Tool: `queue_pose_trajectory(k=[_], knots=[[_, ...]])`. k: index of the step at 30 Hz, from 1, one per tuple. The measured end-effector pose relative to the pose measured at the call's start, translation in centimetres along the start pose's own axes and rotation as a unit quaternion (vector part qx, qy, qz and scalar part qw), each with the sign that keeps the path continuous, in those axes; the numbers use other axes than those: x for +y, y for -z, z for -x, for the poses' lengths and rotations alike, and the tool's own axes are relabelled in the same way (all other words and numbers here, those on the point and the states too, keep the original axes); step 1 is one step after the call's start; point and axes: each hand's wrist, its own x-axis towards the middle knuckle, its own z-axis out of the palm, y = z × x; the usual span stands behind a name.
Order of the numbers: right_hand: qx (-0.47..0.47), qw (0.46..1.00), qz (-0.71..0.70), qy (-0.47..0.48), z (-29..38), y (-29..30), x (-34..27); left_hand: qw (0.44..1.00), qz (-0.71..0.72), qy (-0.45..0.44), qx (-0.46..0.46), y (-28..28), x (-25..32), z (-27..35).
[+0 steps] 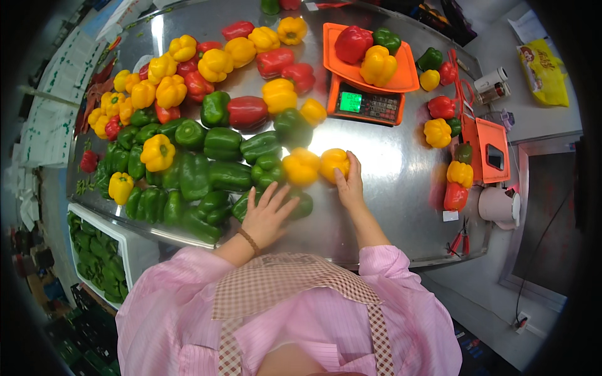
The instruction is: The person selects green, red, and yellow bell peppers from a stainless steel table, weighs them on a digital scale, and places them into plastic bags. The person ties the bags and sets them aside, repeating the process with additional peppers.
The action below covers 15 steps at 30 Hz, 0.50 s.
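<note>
My right hand [352,184] has its fingers and thumb around the right side of a yellow bell pepper [332,163] on the steel table. Touching or nearly touching that one is another yellow bell pepper [301,166]. My left hand [267,214], with a beaded bracelet at the wrist, is spread flat over the near edge of the green peppers. Partly under its fingers lie a green bell pepper [241,207] and a blurred one [301,205]; whether the hand presses on them cannot be told. Just beyond its fingertips sits a green bell pepper [267,171].
An orange digital scale [367,104] carries red, green and yellow peppers on its orange tray [400,70]. Several yellow and red peppers fill the far left. A foam box [123,256] of green peppers stands at the near left. Red-handled pliers or snips [463,242] lie at right, near a second orange scale [489,136].
</note>
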Motion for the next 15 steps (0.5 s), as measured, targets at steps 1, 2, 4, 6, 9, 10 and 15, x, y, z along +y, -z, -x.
queue_pose_trajectory(k=[1,2,4,6,9,10,15], knots=[[0.000,1.000,-0.002,0.016,-0.1,-0.2,0.1,1.000,-0.018,0.014,-0.014,-0.2,0.0,0.2],[-0.006,1.000,0.006,-0.006,-0.2,-0.3,0.2,1.000,-0.010,0.007,0.013,-0.3,0.0,0.4],[-0.016,1.000,0.012,-0.002,-0.7,-0.1,0.3,1.000,-0.008,0.023,0.017,-0.4,0.0,1.0],[-0.035,0.993,0.107,-0.021,-1.7,0.5,-0.2,0.999,0.009,0.034,0.017,-0.3,0.3,2.0],[-0.014,0.979,0.168,0.117,-3.8,0.8,-2.3,0.996,0.016,0.055,0.070,0.0,0.7,4.5],[-0.010,0.978,0.154,0.143,-4.8,0.5,-3.4,0.993,0.023,0.073,0.087,0.0,0.9,5.3],[-0.109,0.977,0.103,0.151,-6.3,-2.6,-8.0,0.976,0.042,0.140,0.163,-0.7,2.3,10.2]])
